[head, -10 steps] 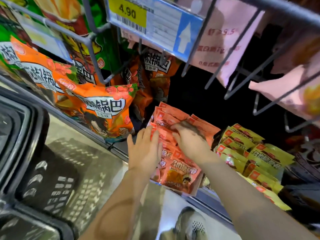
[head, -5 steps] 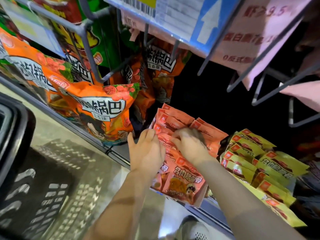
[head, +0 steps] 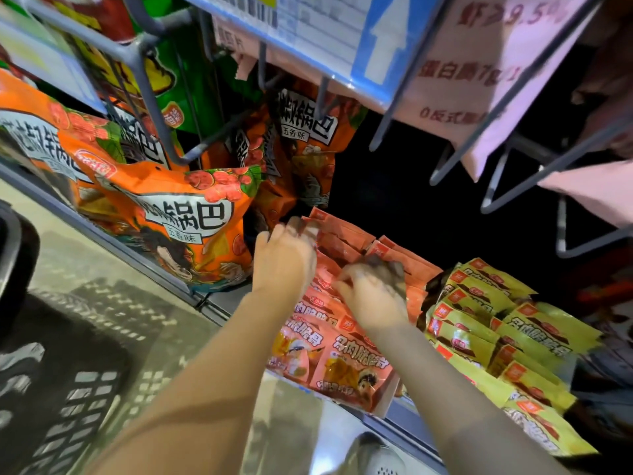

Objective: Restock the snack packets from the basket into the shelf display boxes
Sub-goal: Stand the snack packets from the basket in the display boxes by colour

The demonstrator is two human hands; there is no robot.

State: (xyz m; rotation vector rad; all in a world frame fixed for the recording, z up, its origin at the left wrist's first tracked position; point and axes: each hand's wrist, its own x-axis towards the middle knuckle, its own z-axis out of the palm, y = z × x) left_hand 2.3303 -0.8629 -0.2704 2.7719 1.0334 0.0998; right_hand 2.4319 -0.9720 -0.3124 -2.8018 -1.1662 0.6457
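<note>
At the far left edge a dark plastic basket with slotted sides point(head: 20, 269) sits low beside the shelf; its contents are out of view. To its right, large orange crinkly snack bags with white label panels point(head: 178, 221) lean along the shelf's front rail point(head: 164, 269), with more of the same hanging from grey wire pegs point(head: 147, 84) behind them. Right of these stands a shelf display box point(head: 385, 404) packed with flat salmon-pink foil snack packets point(head: 349, 368), overlapping in rows from near to far. The left hand point(head: 284, 258) reaches over the left side of this box, its fingers point(head: 298, 228) curled onto the upper edge of a far packet; whether they pinch it or only press it is blurred. Just beside it, the right hand point(head: 373, 296) lies knuckles up on the middle packets, its fingers point(head: 387, 269) bent down among them, the grip hidden. Both forearms are bare and stretch in from the near edge. Further right, small yellow foil packets with red corner marks point(head: 486, 323) fill the neighbouring row. Above hang a blue-and-white price strip point(head: 342, 39) and pale pink bags point(head: 496, 70).
</note>
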